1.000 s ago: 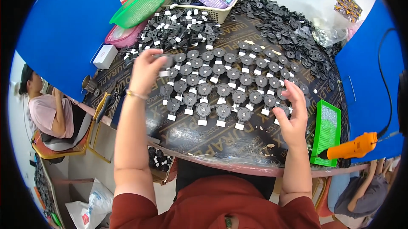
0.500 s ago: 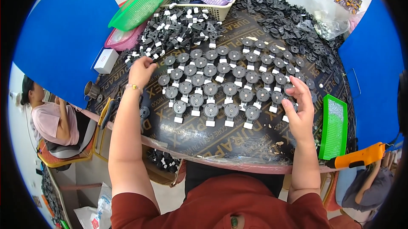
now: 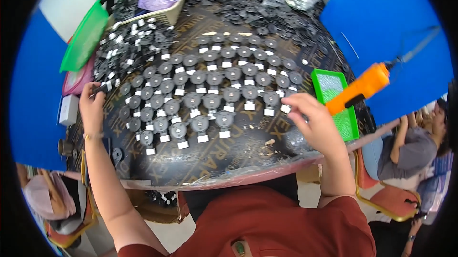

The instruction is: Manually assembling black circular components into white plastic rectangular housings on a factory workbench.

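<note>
My left hand is closed on a small black plastic part with a white end, beside the near edge of a heap of similar parts. Spread over the middle of the dark table, several rows of round black discs sit on stems with white tabs pointing toward me. At the right end of these rows my right hand hovers with thumb and forefinger apart. Its fingertips are close to a white tab; whether they touch it is unclear.
A green tray stands on the right, with an orange power screwdriver hanging over it. Loose black discs are heaped at the back. Baskets and a white box line the left. Other people sit on both sides.
The view has turned, shifting the table leftward. My left hand now shows a black part with a white end in its fingers. The fingers of my right hand have bent downward.
</note>
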Demonstrator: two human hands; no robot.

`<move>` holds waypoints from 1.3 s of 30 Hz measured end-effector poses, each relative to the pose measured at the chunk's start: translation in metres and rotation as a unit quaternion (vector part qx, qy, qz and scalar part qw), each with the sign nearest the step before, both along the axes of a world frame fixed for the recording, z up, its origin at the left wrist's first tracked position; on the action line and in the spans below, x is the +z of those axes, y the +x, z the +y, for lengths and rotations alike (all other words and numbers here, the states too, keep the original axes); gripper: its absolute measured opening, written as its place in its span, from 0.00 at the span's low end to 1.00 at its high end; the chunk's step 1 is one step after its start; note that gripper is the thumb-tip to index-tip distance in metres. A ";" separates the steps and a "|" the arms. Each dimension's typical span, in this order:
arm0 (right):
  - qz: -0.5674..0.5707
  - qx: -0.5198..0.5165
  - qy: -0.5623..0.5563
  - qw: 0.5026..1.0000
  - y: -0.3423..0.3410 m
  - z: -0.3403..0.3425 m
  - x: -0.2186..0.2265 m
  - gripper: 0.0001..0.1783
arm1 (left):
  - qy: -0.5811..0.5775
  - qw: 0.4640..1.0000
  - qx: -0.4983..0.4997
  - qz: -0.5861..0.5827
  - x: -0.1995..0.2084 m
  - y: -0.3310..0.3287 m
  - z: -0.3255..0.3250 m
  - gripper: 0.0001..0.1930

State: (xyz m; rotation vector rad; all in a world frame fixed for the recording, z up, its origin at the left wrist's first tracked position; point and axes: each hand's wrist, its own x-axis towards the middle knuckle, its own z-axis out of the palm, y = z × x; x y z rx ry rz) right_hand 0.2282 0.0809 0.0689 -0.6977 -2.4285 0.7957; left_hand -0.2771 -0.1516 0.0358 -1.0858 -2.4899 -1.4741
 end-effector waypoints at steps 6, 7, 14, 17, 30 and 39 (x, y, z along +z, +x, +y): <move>-0.201 -0.076 0.120 0.969 0.042 -0.004 -0.035 0.08 | 0.315 0.911 -0.172 -0.202 0.045 0.178 0.063 0.20; -0.243 -0.117 0.153 0.951 0.048 -0.001 -0.046 0.07 | 0.315 0.897 -0.217 -0.221 0.038 0.189 0.072 0.19; -0.248 -0.162 0.225 0.928 0.059 0.008 -0.080 0.06 | 0.314 0.686 -0.331 -0.567 0.017 0.287 0.132 0.14; -0.251 -0.149 0.232 0.928 0.060 0.013 -0.085 0.05 | 0.250 0.693 -0.311 -0.601 -0.016 0.285 0.143 0.13; -0.182 -0.168 0.183 0.951 0.048 0.007 -0.083 0.09 | 0.158 0.681 -0.375 -0.609 -0.035 0.296 0.142 0.24; 0.177 -0.026 0.084 0.980 -0.016 -0.009 -0.052 0.20 | 0.088 0.619 -0.450 -0.637 -0.042 0.309 0.138 0.23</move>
